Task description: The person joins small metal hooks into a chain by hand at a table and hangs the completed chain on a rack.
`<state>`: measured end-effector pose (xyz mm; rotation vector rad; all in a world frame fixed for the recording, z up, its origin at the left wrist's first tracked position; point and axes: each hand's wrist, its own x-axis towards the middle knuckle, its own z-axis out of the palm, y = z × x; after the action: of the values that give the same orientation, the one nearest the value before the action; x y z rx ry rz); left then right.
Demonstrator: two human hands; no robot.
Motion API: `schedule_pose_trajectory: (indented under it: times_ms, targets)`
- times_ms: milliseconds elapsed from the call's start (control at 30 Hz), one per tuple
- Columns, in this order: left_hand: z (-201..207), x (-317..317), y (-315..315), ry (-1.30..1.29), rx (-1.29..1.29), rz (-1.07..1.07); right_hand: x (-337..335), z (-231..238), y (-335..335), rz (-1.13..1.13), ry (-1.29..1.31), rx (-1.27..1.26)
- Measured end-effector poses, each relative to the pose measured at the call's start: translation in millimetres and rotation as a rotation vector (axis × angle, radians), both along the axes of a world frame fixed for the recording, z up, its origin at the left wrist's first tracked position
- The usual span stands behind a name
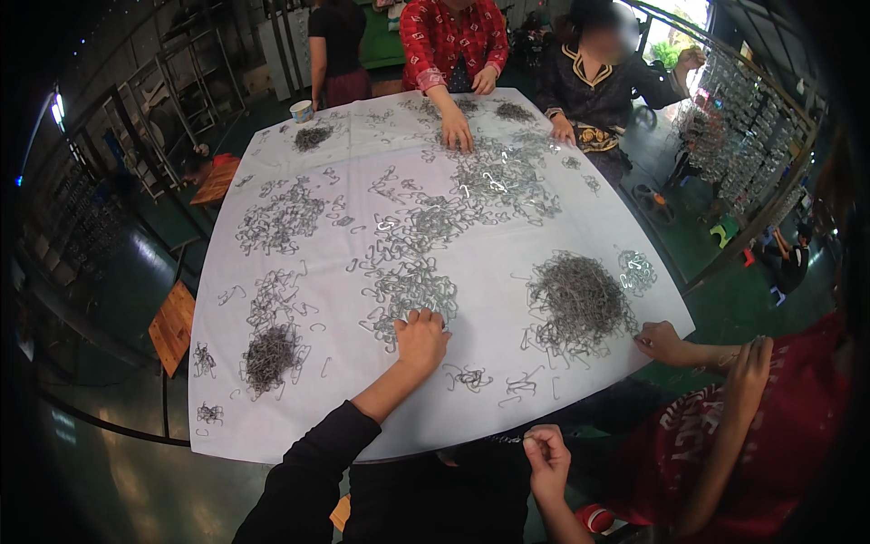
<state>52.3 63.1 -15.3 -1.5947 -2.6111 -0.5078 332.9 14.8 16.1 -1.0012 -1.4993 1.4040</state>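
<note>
Left hand [421,337] was out flat on bench [580,218], fingers spread, resting on near edge of hook pile [408,288]. Pile sat dead ahead, straight past fingertips. Right hand [544,453] hung back at bench edge, pinched shut on few hooks. Left was way closer.

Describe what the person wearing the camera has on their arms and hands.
The left arm wears a long black sleeve, pushed up so the forearm is bare below it. The left hand is bare: no glove, ring or watch shows. The right hand is bare too, and the visible part of the right forearm has no sleeve.
</note>
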Motion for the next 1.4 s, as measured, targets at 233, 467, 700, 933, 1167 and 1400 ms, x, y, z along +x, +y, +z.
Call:
schedule_pose_trajectory:
  times_ms: [233, 467, 700, 933, 1167, 1400]
  targets:
    - [2, -12, -1, -0.132, 0.074, -0.176, -2, 0, 0, -0.009, 0.036, 0.017]
    - [17, 38, -17, -1.069, 0.399, -0.242, 1, -6, 2, -0.044, -0.073, 0.083]
    - [42, 116, -63, -1.617, 0.327, -0.288, -10, 11, 4, -0.003, -0.227, 0.186]
    - [42, 130, -71, -1.388, 0.382, -0.310, -12, 9, 6, -0.036, -0.241, 0.211]
    - [43, 133, -75, -1.319, 0.468, -0.368, -14, 8, 2, -0.001, -0.266, 0.176]
    - [38, 128, -87, -1.310, 0.472, -0.387, 1, 3, 32, 0.136, -0.269, 0.099]
